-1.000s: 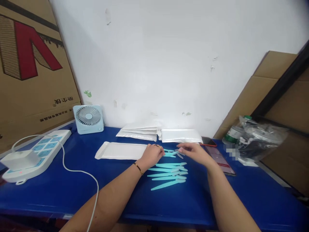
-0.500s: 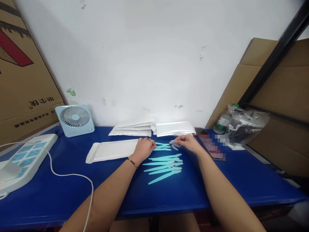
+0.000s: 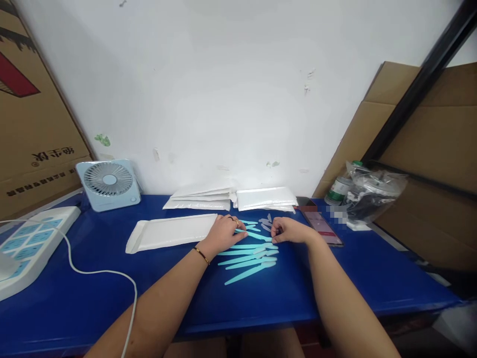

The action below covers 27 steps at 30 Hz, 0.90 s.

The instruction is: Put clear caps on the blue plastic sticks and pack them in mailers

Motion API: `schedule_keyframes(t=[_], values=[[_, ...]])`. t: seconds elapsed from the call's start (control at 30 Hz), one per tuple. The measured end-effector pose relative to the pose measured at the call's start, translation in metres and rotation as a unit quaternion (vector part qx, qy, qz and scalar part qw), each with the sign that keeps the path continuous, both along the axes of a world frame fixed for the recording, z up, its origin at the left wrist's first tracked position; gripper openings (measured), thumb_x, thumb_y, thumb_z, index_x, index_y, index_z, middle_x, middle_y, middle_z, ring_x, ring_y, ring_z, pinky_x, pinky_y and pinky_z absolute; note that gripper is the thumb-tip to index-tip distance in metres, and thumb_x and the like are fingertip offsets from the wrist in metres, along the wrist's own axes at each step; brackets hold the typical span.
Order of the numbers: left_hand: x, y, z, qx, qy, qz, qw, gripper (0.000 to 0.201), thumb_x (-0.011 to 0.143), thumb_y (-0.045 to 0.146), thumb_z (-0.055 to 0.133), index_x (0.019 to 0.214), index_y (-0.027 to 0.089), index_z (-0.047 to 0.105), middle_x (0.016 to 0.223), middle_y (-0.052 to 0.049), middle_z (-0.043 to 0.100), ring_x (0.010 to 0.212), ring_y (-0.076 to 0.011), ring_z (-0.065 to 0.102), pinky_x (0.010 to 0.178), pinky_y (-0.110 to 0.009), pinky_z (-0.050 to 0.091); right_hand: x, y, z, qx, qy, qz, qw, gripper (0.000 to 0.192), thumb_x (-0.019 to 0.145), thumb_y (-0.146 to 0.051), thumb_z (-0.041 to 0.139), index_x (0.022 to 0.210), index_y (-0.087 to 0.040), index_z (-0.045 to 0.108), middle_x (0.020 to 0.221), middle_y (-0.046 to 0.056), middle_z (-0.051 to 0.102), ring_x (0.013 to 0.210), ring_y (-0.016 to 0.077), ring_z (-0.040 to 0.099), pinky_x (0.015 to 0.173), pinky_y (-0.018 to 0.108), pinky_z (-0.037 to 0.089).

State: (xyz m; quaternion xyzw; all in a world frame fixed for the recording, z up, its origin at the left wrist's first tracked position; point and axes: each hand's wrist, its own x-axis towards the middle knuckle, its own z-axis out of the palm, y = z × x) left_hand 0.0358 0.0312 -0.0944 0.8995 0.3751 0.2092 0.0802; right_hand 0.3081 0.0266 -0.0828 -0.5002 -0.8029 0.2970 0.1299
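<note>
Head view: left hand point(image 3: 223, 234) rests knuckles-up on the blue table point(image 3: 93, 293), fingers curled over the handle end of one teal razor point(image 3: 257, 234). Right hand point(image 3: 288, 231), fingers bent, pinches the blade end of the same razor. Just nearer the person, a row of teal razors point(image 3: 248, 258) lies side by side. Small clear caps point(image 3: 265, 222) lie just beyond the hands. White mailer point(image 3: 169, 232) lies beside the left hand; phone point(image 3: 322, 226) near the right.

Fan point(image 3: 109, 184) at table's point(image 3: 335, 278) back left, envelopes point(image 3: 231, 198) centre, phone point(image 3: 322, 227) right of them.
</note>
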Motion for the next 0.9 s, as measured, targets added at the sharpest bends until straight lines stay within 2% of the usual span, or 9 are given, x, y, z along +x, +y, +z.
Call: schedule_keyframes(t=[0.1, 0.2, 0.3, 0.5, 0.57, 0.7, 0.8, 0.9], values=[[0.003, -0.003, 0.002, 0.018, 0.043, -0.01, 0.999, 0.03, 0.089, 0.043, 0.044, 0.089, 0.023, 0.066, 0.09, -0.002, 0.066, 0.09, -0.0192, 0.053, 0.076, -0.032, 0.032, -0.004, -0.001, 0.002, 0.035, 0.018, 0.011, 0.999, 0.017, 0.069, -0.033, 0.071, 0.075, -0.018, 0.067, 0.08, 0.001, 0.053, 0.07, 0.0136, 0.053, 0.064, 0.025, 0.04], [0.003, -0.002, 0.004, 0.038, 0.074, 0.016, 0.996, 0.031, 0.09, 0.04, 0.043, 0.079, 0.021, 0.065, 0.082, -0.003, 0.066, 0.085, -0.0188, 0.052, 0.073, -0.033, 0.03, -0.009, -0.002, 0.006, 0.086, 0.029, -0.009, 0.996, 0.013, 0.072, -0.031, 0.069, 0.074, -0.018, 0.066, 0.08, 0.001, 0.053, 0.073, 0.0142, 0.053, 0.066, 0.026, 0.04], [-0.002, 0.004, 0.005, 0.052, 0.072, 0.047, 0.995, 0.03, 0.09, 0.038, 0.044, 0.078, 0.022, 0.066, 0.082, -0.003, 0.065, 0.085, -0.0191, 0.051, 0.075, -0.034, 0.03, -0.008, 0.001, 0.005, 0.126, 0.028, -0.032, 0.991, 0.01, 0.071, -0.028, 0.068, 0.071, -0.018, 0.066, 0.081, 0.002, 0.054, 0.074, 0.0149, 0.052, 0.067, 0.026, 0.04], [-0.019, 0.017, 0.004, -0.001, 0.042, 0.104, 0.994, 0.024, 0.086, 0.038, 0.048, 0.084, 0.025, 0.067, 0.091, -0.002, 0.066, 0.094, -0.0224, 0.052, 0.082, -0.036, 0.033, 0.006, 0.01, -0.003, 0.154, 0.03, -0.098, 0.983, 0.017, 0.068, -0.033, 0.07, 0.076, -0.018, 0.067, 0.085, 0.003, 0.054, 0.073, 0.0157, 0.052, 0.066, 0.028, 0.041], [-0.02, 0.017, 0.003, -0.001, 0.025, 0.108, 0.994, 0.023, 0.084, 0.039, 0.051, 0.095, 0.026, 0.066, 0.101, -0.003, 0.065, 0.1, -0.0229, 0.051, 0.085, -0.036, 0.034, 0.005, 0.006, 0.0, 0.149, 0.035, -0.081, 0.985, 0.022, 0.068, -0.038, 0.071, 0.079, -0.019, 0.068, 0.086, 0.003, 0.054, 0.075, 0.0163, 0.052, 0.068, 0.028, 0.041], [-0.018, 0.014, -0.001, 0.021, 0.024, 0.056, 0.998, 0.04, 0.084, 0.045, 0.052, 0.121, 0.031, 0.054, 0.124, -0.002, 0.056, 0.115, -0.0227, 0.046, 0.095, -0.037, 0.03, -0.009, -0.005, 0.009, 0.059, 0.02, 0.031, 0.998, 0.029, 0.064, -0.046, 0.074, 0.078, -0.021, 0.07, 0.083, 0.002, 0.052, 0.072, 0.0154, 0.051, 0.064, 0.026, 0.04], [-0.014, 0.013, -0.005, 0.019, 0.051, 0.032, 0.998, 0.047, 0.082, 0.052, 0.052, 0.125, 0.031, 0.051, 0.125, -0.004, 0.055, 0.115, -0.0237, 0.046, 0.095, -0.039, 0.028, -0.018, -0.008, 0.01, 0.031, -0.011, 0.077, 0.997, 0.027, 0.061, -0.044, 0.077, 0.073, -0.022, 0.072, 0.08, 0.002, 0.051, 0.072, 0.0159, 0.05, 0.062, 0.026, 0.039], [-0.01, 0.014, -0.008, 0.018, 0.059, 0.045, 0.997, 0.04, 0.084, 0.048, 0.052, 0.118, 0.028, 0.057, 0.114, -0.005, 0.06, 0.106, -0.0226, 0.051, 0.088, -0.036, 0.031, -0.019, -0.006, 0.008, 0.025, -0.011, 0.075, 0.997, 0.024, 0.063, -0.042, 0.076, 0.072, -0.021, 0.071, 0.079, 0.002, 0.052, 0.071, 0.0155, 0.049, 0.062, 0.026, 0.038]])
